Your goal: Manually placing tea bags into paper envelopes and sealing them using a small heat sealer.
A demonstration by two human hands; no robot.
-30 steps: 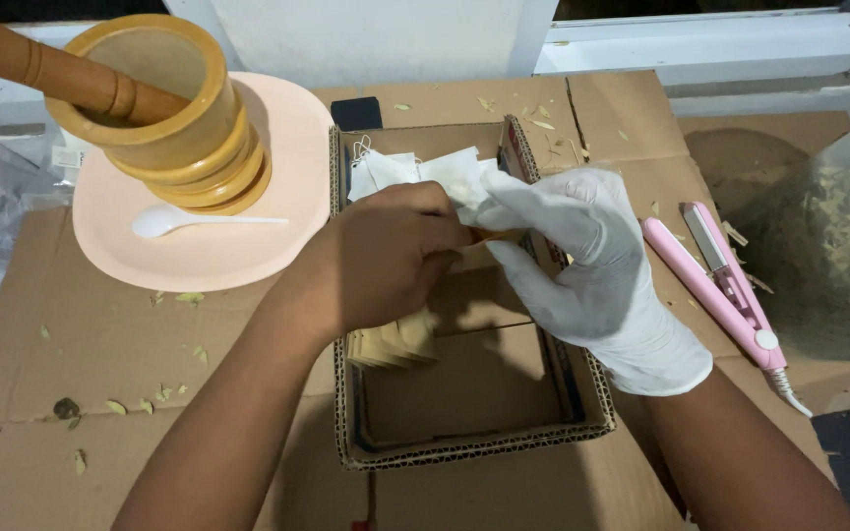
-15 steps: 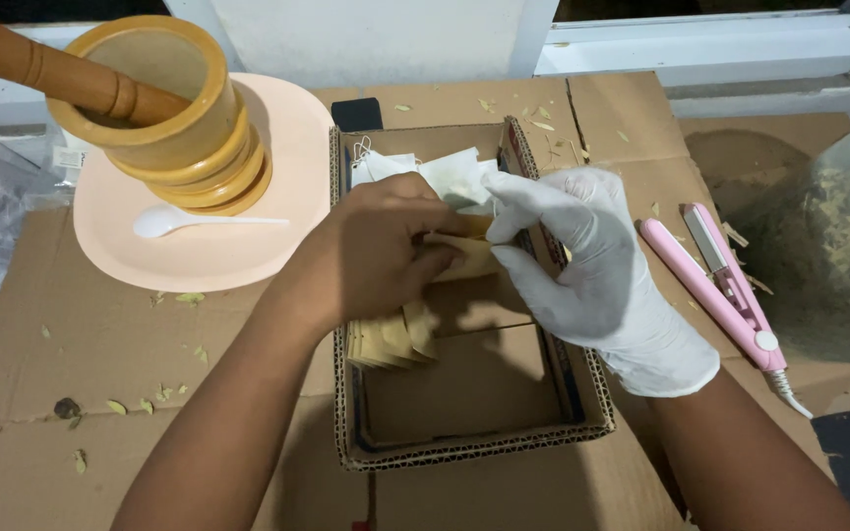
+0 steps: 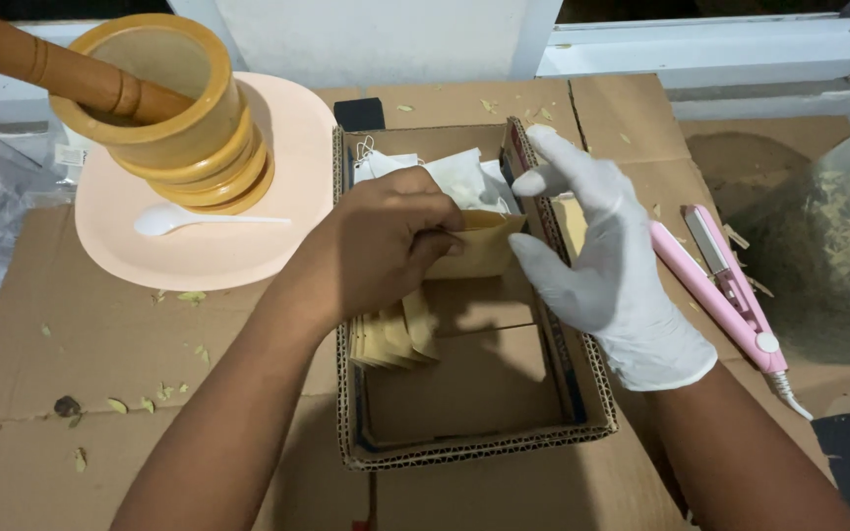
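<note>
My bare left hand point(image 3: 381, 251) pinches a small tan paper sachet point(image 3: 484, 246) over an open cardboard box point(image 3: 474, 447). My right hand point(image 3: 592, 256), in a white glove, hovers just right of the sachet with fingers spread and holds nothing. White tea-bag papers point(image 3: 455, 172) with strings lie at the far end of the box. A stack of tan sachets point(image 3: 395, 339) leans against the box's left wall, below my left hand.
A wooden mortar point(image 3: 164, 108) with a pestle point(image 3: 41, 64) stands on a pale pink plate point(image 3: 199, 251), beside a white plastic spoon point(image 3: 184, 221). A pink sealing iron point(image 3: 725, 285) lies to the right. Further right is a clear bag of dried leaves point(image 3: 833, 261). Flattened cardboard point(image 3: 100, 344) covers the surface.
My gloved right hand has let go of the white papers and the sachet and opened, moving slightly right. My left hand now holds the tan sachet alone.
</note>
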